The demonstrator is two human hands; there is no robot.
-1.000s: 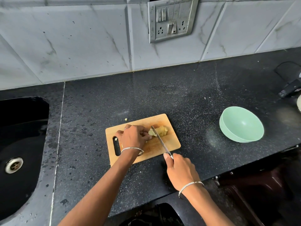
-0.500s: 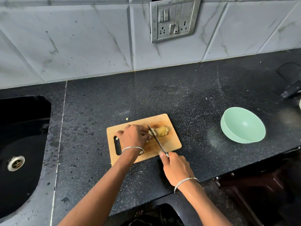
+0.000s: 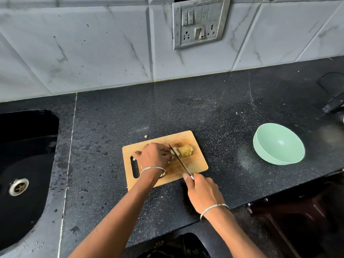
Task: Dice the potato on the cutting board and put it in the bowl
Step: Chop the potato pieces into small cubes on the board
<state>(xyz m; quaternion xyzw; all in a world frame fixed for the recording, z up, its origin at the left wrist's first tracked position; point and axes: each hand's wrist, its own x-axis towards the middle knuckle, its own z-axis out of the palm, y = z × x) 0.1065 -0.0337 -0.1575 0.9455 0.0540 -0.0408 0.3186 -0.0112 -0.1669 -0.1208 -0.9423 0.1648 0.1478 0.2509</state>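
left hand (image 3: 152, 157) fingers curled together pinning the potato (image 3: 184, 150) on the cutting board (image 3: 193, 164); right hand (image 3: 203, 192) fingers clamped round the knife (image 3: 179, 160); bowl (image 3: 279, 144) sits well right

text: none legible | labels: none — brands, numbers, signs: none

- Left hand (image 3: 152, 158): bare forearm, unsleeved; thin silver metal bangle (image 3: 153, 169) encircling wrist.
- Right hand (image 3: 203, 193): bare forearm; matching thin silver bangle (image 3: 213, 209), toward 5 o'clock.
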